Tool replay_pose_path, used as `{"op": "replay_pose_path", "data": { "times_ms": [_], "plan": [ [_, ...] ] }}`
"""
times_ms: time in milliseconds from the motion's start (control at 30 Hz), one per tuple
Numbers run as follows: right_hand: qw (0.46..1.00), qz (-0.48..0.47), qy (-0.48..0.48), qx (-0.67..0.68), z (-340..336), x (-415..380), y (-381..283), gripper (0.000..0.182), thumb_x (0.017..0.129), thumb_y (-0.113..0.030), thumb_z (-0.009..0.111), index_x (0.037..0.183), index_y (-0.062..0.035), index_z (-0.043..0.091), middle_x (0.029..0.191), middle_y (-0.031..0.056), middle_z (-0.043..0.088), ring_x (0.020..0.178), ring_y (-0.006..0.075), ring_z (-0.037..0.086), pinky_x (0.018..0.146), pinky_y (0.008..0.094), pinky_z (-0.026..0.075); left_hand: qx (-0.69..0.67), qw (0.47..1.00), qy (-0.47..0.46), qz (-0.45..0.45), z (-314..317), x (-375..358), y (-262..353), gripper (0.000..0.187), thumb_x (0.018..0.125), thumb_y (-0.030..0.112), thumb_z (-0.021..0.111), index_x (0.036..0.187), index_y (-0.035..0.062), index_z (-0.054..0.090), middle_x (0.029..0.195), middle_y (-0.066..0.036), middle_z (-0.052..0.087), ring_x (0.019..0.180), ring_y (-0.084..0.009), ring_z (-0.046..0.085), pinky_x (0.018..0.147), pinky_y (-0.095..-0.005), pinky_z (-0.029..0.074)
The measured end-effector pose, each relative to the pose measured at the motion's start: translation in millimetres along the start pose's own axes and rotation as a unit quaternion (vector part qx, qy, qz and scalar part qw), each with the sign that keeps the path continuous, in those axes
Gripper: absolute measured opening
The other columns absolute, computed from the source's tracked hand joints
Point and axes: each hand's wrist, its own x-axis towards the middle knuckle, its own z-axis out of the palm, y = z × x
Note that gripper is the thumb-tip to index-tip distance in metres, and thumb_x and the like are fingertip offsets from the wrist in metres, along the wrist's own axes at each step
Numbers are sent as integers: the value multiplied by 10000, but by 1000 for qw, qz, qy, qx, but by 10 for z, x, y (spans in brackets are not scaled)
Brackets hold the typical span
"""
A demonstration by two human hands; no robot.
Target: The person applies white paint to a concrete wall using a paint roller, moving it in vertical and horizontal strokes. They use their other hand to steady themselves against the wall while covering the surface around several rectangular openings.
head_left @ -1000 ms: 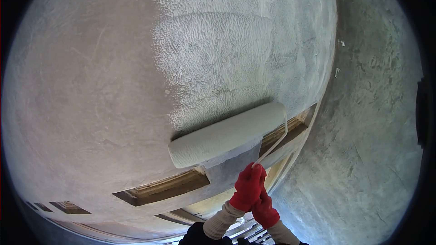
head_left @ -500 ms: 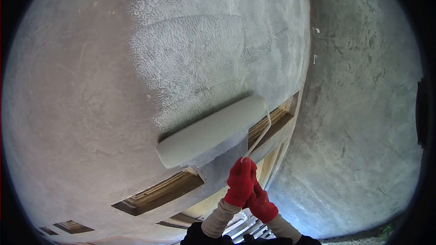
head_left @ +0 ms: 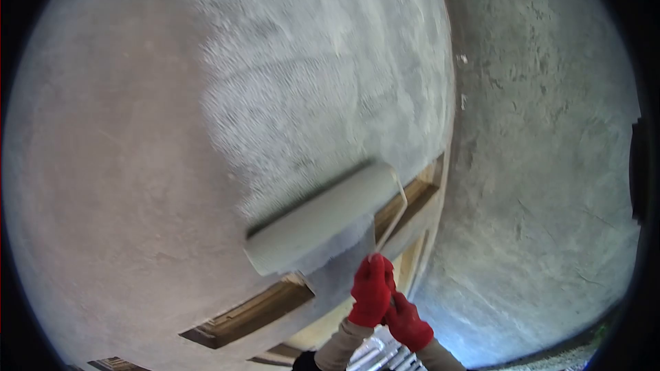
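A large paint roller (head_left: 323,216) lies slanted against the plastered surface (head_left: 137,130), its sleeve coated in pale grey. From its right end a bent metal frame (head_left: 403,200) runs down to my hands. In a red glove, my left hand (head_left: 371,292) is closed around the handle just below the frame. Lower and to the right, my right hand (head_left: 410,323), also red-gloved, grips the same handle. Most of the handle is hidden by the gloves. Above the roller spreads a wet, whitish-grey coated patch (head_left: 295,89), with bare brownish plaster to its left.
Below the roller is a recessed opening (head_left: 251,310) with wooden edges; another opening (head_left: 405,209) lies behind the roller frame. A second grey surface (head_left: 536,165) meets the coated one along an edge at right. Slatted pale objects (head_left: 385,356) show beneath my hands.
The roller and both hands appear lower in the view, and the hands slightly further right. The whole scene has shifted too, with some motion blur. Both hands keep their hold.
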Motion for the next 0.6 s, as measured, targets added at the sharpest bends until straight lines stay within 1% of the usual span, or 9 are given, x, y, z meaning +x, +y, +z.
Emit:
{"op": "replay_pose_path", "data": {
  "times_ms": [100, 133, 300, 333, 367, 400, 500, 533, 600],
  "plan": [
    [992, 29, 58, -109, 2, -99, 547, 437, 945, -162, 548, 1333, 10, 442, 1037, 157, 643, 817, 206, 670, 751, 336, 549, 13, 1000, 21, 0, -125, -55, -384, 434, 989, 435, 442, 735, 94, 533, 512, 10, 449, 419, -83, 410, 398, -252, 333],
    [991, -127, 38, 19, 61, -298, 634, 538, 982, -172, 474, 1475, -76, 280, 1234, 93, 577, 798, 149, 607, 625, 289, 533, 27, 999, 38, -26, -150, -100, -507, 437, 989, 435, 443, 739, 89, 539, 522, 8, 459, 425, -89, 420, 410, -261, 347],
    [989, -126, 48, -63, 91, -280, 355, 495, 981, -157, 482, 1439, -33, 342, 1317, 85, 533, 838, 175, 622, 638, 258, 534, -11, 999, -14, -40, -275, -72, -605, 352, 998, 355, 439, 843, 60, 554, 590, -30, 525, 473, -152, 513, 482, -302, 432],
    [987, -120, 45, -94, 66, -277, 342, 498, 981, -158, 486, 1439, -31, 340, 1333, 85, 523, 853, 180, 625, 641, 253, 535, 39, 998, -8, 52, -260, -27, -560, 325, 1005, 334, 421, 1012, 33, 545, 788, -77, 603, 674, -202, 623, 674, -333, 511],
    [965, -262, -14, -25, 22, -87, 324, 553, 958, -93, 512, 1471, -107, 306, 1457, 94, 391, 1150, 186, 532, 651, 224, 539, 41, 998, -13, 56, -237, -23, -433, 325, 1005, 334, 421, 1012, 33, 545, 788, -77, 603, 674, -202, 623, 674, -333, 511],
    [963, -267, -10, -25, 18, 10, 286, 553, 958, -93, 512, 1471, -107, 306, 1457, 94, 391, 1150, 186, 532, 651, 224, 539, 52, 990, 18, 132, -216, -38, -291, 297, 1004, 288, 422, 1082, 26, 538, 919, -90, 612, 788, -196, 622, 768, -327, 485],
    [909, -340, 112, -213, -3, 414, -959, 476, 939, -112, 549, 1390, -42, 412, 1005, 140, 644, 739, 173, 656, 668, 307, 539, 10, 978, 8, 206, -260, -173, 1, 310, 997, 201, 413, 1211, -6, 494, 1167, -122, 556, 1008, -212, 572, 920, -347, 436],
    [941, -282, 78, -171, 120, 283, -1666, 524, 953, -54, 478, 1454, -132, 345, 790, 46, 594, 658, 81, 571, 502, 259, 505, 0, 974, 12, 227, -297, -246, 81, 287, 994, 161, 439, 1228, 2, 488, 1191, -129, 537, 1040, -209, 556, 923, -352, 451],
    [931, -320, 70, -162, 210, 460, -2397, 501, 971, -121, 475, 1454, -180, 354, 794, 26, 521, 565, 81, 521, 532, 262, 502, -13, 969, 18, 245, -355, -375, 197, 276, 991, 121, 465, 1244, 10, 482, 1216, -135, 517, 1073, -206, 540, 926, -358, 466]
  ]
}}
